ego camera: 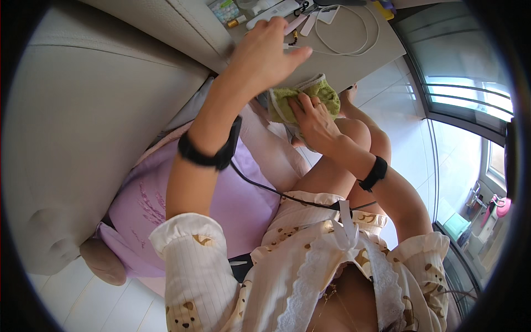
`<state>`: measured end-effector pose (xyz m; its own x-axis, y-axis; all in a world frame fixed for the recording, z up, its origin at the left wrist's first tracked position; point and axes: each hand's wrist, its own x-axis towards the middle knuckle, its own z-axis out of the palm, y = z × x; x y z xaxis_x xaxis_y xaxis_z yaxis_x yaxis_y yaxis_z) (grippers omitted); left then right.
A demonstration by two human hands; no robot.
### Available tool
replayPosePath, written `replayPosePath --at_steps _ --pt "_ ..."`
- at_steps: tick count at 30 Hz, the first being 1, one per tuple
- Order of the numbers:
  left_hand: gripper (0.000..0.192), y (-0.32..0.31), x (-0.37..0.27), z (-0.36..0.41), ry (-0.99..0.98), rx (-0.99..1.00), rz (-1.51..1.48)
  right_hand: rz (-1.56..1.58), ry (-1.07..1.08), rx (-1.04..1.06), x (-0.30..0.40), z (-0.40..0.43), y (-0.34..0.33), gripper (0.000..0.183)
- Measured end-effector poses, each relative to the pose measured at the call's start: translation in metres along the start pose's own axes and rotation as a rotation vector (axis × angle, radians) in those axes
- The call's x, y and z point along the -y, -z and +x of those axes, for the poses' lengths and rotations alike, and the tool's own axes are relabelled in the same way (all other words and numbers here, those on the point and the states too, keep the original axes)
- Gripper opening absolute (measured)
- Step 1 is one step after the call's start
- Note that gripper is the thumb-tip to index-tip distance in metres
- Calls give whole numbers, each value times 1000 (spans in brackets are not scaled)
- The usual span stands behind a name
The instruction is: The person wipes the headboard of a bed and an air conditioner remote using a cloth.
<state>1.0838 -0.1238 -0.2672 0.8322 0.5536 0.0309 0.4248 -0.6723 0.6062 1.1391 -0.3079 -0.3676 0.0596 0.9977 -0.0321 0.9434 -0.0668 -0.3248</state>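
My left hand [265,54] is raised over the near edge of a grey tabletop [348,66], its thumb spread away from the fingers. Its fingertips are close to a long white device [274,12]; I cannot see contact, and nothing shows in the grasp. Lower and to the right, my right hand [317,122] grips a green terry cloth [327,93] with pale edging. The cloth is bunched and hangs above my knees, just below the table edge. Black bands circle both wrists, and a black cable [265,186] runs from the left one across my lap.
A looped white cable [367,31], a gold-capped small bottle [237,21] and a clear container of pastel beads [224,11] lie on the tabletop. A beige padded sofa or bed side [103,103] rises at left. The seat beside me has a lilac cover [178,191]. Glass sliding doors [460,58] stand at right.
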Motion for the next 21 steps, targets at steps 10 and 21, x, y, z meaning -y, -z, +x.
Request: replayPosePath --at_steps 10,21 --pt "46 87 -48 -93 153 -178 -186 -51 -12 5 8 61 -20 40" --pt "48 70 -44 -123 224 -187 -326 12 18 -8 6 60 -22 36"
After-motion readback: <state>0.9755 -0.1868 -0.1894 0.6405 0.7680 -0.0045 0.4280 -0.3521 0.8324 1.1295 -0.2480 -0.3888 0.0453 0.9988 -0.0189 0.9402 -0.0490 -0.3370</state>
